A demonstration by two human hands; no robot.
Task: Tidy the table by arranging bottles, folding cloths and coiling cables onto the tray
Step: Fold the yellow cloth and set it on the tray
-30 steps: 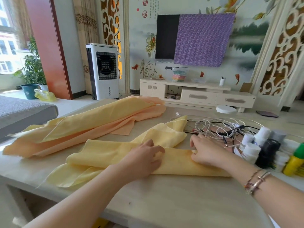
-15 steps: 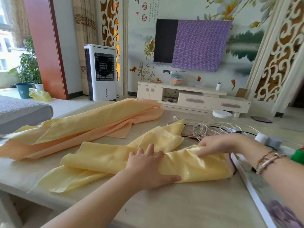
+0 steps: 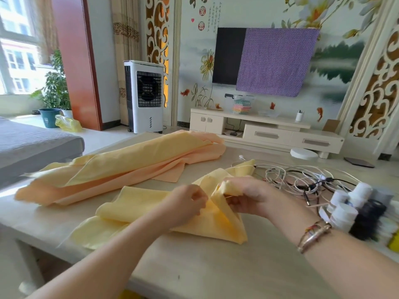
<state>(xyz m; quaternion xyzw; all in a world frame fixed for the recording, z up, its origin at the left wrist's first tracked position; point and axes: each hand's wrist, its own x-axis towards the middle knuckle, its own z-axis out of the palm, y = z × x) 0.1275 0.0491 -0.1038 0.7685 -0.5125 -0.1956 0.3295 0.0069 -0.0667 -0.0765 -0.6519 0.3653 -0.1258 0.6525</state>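
Both grips closed on the near yellow cloth (image 3: 151, 203): left hand (image 3: 183, 207) and right hand (image 3: 248, 196) pinching it up off the surface (image 3: 205, 266). Cables (image 3: 302, 180) far right.

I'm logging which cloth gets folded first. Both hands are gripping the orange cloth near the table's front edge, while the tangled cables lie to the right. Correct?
Not quite. The head view shows the left hand and right hand gripping the yellow cloth. The orange cloth lies untouched behind it. The tangled cables do lie to the right.
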